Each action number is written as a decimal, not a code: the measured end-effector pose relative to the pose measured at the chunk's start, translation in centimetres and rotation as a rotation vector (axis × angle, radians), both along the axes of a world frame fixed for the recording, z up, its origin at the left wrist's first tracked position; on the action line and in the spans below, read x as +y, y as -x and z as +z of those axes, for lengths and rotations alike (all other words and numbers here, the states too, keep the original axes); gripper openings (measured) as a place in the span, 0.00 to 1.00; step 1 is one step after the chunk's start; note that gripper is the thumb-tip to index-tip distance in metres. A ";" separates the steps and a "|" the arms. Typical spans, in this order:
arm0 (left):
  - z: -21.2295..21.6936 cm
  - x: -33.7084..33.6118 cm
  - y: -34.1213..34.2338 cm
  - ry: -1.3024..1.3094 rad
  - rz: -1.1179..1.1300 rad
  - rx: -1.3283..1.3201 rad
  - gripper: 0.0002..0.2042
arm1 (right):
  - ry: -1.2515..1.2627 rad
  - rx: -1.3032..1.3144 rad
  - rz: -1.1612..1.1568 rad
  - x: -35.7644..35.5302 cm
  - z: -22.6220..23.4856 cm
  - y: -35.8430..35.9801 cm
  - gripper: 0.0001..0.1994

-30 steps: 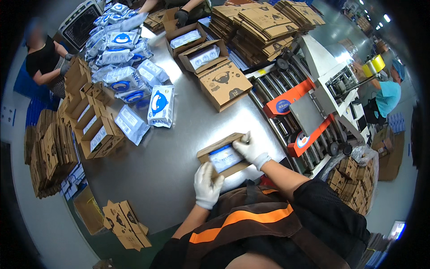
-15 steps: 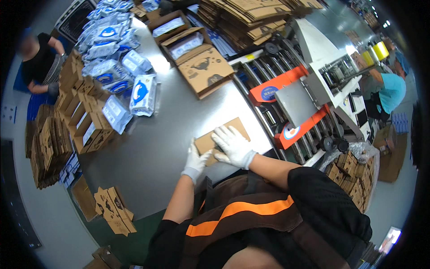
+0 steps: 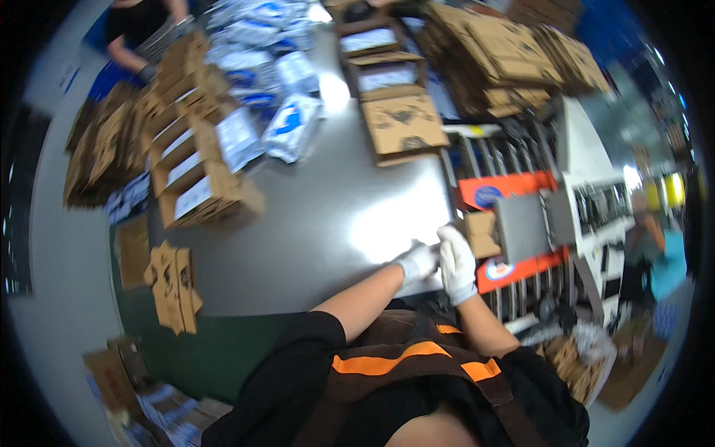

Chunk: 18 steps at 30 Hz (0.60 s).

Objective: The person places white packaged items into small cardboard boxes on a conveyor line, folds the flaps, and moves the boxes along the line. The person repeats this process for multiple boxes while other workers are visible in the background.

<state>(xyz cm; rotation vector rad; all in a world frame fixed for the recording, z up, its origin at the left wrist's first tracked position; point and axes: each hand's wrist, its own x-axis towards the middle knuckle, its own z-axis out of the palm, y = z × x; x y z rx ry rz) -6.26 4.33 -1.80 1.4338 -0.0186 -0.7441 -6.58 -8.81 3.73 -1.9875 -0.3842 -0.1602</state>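
Near the right edge of the tabletop (image 3: pixel 298 261), the left hand (image 3: pixel 418 265) and right hand (image 3: pixel 457 267) sit close together, any grip too blurred to tell; the cardboard box (image 3: pixel 483 232) lies just right of them, between orange guides (image 3: pixel 514 182).

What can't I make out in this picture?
In the head view:
Box: far end, hidden by the grey plate.
Left hand: fingertips, blurred.
Co-worker, upper left: head, cut off by the top edge.
Packs: fine print, blurred.
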 end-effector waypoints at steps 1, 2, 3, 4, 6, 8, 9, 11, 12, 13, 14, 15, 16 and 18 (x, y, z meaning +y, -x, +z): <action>-1.3 2.4 1.9 -0.036 -0.069 -0.042 0.18 | 0.010 0.157 0.129 2.2 1.8 0.8 0.15; -4.1 5.3 4.4 -0.044 -0.049 -0.055 0.17 | 0.031 0.315 0.257 4.4 3.5 1.6 0.15; 4.9 10.4 4.7 -0.148 -0.163 0.102 0.20 | 0.168 0.104 0.345 6.4 4.0 1.4 0.15; 4.5 14.4 8.7 -0.001 0.200 0.273 0.25 | 0.189 0.054 0.444 9.2 4.9 0.9 0.16; 1.9 23.2 13.8 0.165 0.717 0.353 0.33 | 0.230 -0.049 0.616 15.9 5.8 -1.1 0.18; 5.4 30.9 17.1 0.144 1.208 0.267 0.37 | 0.240 -0.323 0.643 25.1 6.8 -3.7 0.19; 6.7 34.4 18.3 0.150 1.383 0.211 0.38 | 0.245 -0.462 0.648 30.5 7.4 -5.0 0.20; 7.6 39.4 20.9 0.200 1.522 0.133 0.44 | 0.211 -0.434 0.761 43.6 10.5 -6.1 0.22; 7.7 41.2 20.6 0.238 1.532 0.117 0.46 | 0.227 -0.438 0.782 49.9 11.7 -6.9 0.23; 7.8 43.1 19.2 0.279 1.523 0.094 0.47 | 0.248 -0.451 0.786 55.8 12.6 -8.4 0.24; 7.7 44.5 17.5 0.321 1.486 0.105 0.49 | 0.282 -0.564 0.768 61.3 11.8 -10.5 0.25; 7.7 45.3 16.1 0.358 1.457 0.137 0.52 | 0.320 -0.657 0.760 65.7 10.9 -11.9 0.27; 8.0 46.1 15.3 0.305 1.497 0.100 0.52 | 0.679 -0.437 0.816 69.0 11.2 -11.3 0.24; 8.0 48.1 13.9 0.250 1.574 0.009 0.52 | 1.057 -0.196 0.705 72.7 8.7 -11.6 0.24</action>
